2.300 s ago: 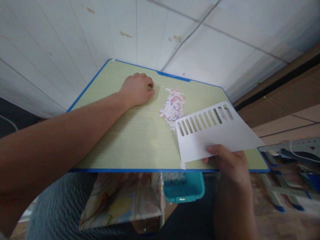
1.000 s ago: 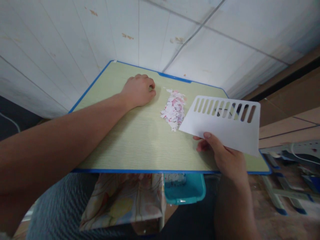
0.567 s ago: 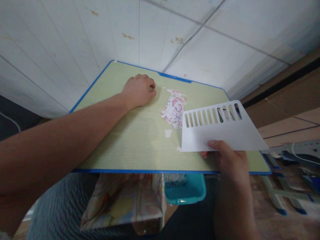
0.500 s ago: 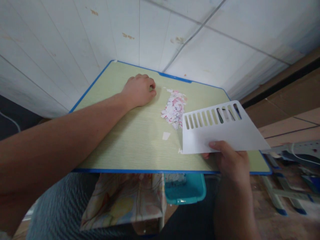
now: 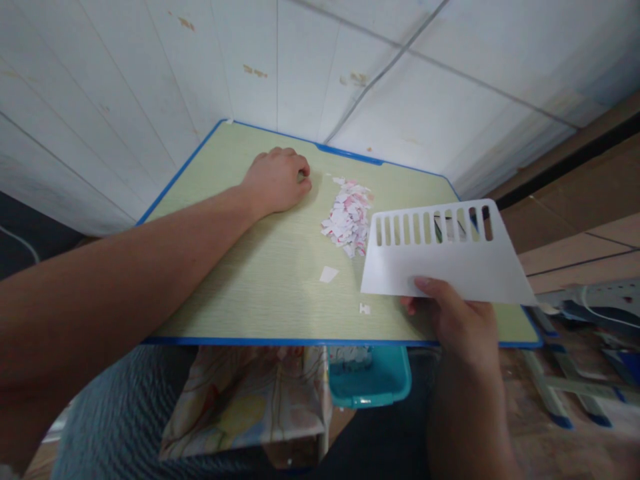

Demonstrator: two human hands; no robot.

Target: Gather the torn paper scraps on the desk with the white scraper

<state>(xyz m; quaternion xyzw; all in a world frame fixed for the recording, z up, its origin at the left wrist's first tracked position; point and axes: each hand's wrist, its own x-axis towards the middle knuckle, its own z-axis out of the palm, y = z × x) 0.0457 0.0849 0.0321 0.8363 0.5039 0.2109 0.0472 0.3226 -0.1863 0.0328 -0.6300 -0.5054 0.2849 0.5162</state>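
A: How does the loose heap of white and pink paper scraps (image 5: 347, 220) lie relative to your hands?

B: It lies between them on the pale green table (image 5: 250, 293), long axis running away from you. Your left hand (image 5: 280, 179) is nearer, just left of the heap's far part.

A: State the condition of each hand.

B: Your left hand rests on the table, fingers loosely curled, with nothing visible in it. Your right hand (image 5: 457, 313) grips the near edge of a thin white slotted panel (image 5: 440, 267), thumb on its upper face. The panel's long axis runs left to right; its far left corner adjoins the heap. Contact there cannot be confirmed.

A: List the surroundings and any obstruction.

B: Nothing visible stands between panel and heap. Two loose pieces lie nearer you: a white four-sided paper scrap (image 5: 329, 274) and a small notched white scrap (image 5: 365, 309). Beyond them runs the table's raised-looking blue rim (image 5: 275, 342). Below that rim is a teal plastic container (image 5: 387, 377) with pale scraps inside; to its left, a patterned cloth (image 5: 250, 413). A white wall (image 5: 310, 87) bounds the far side.
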